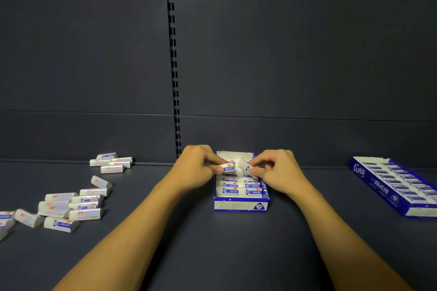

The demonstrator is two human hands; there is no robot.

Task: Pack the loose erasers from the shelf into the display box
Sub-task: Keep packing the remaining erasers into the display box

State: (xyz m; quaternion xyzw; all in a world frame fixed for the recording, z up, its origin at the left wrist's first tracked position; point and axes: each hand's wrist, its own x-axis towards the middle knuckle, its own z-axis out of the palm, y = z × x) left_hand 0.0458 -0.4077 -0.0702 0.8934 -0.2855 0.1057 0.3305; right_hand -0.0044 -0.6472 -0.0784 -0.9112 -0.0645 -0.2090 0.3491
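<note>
erasers: left hand [197,168] pinches one eraser [228,168], right hand [275,170] pinches another [243,165], over the display box [240,205].

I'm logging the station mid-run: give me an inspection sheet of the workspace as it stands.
Surface: dark shelf, matte, with a dark back panel behind.
Job's things: display box at centre, open, partly filled with rows of erasers; loose erasers scattered at left, a smaller pile further back.
Clutter: a second box, long, full of erasers, at right.
Grippers: left hand pinches an eraser over the box; right hand pinches another eraser beside it.
Cables: nothing seen.
Surroundings: slotted upright running up the back panel; nothing else seen.
</note>
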